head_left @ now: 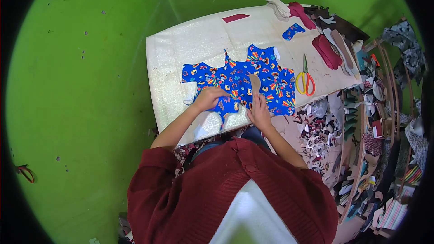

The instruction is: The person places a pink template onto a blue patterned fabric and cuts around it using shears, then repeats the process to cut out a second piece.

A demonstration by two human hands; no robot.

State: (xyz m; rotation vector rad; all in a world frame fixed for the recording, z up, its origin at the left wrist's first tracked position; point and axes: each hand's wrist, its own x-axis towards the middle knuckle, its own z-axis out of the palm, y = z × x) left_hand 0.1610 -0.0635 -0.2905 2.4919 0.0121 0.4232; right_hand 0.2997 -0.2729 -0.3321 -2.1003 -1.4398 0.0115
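A blue fabric piece (pixel 275 77) printed with colourful figures lies spread on the pale table. My left hand (pixel 211 98) is closed, its fingertips pinching the fabric's lower left part, which hangs toward the table's front edge. My right hand (pixel 260 110) rests on the fabric with fingers stretched out. Beneath its fingertips is the lower end of a narrow beige piece (pixel 255 82). White backing shows along some of the blue fabric's edges. To the right lie scissors (pixel 305 81) with yellow and orange handles.
The table (pixel 181 49) also bears a small blue printed piece (pixel 293 31), a maroon strip (pixel 236 18), maroon stacks (pixel 326 52) and beige pieces (pixel 278 9). Fabric scraps (pixel 316 138) cover the area below right. A wooden rack (pixel 361 167) with cloth stands beyond. The wall (pixel 90 108) is green.
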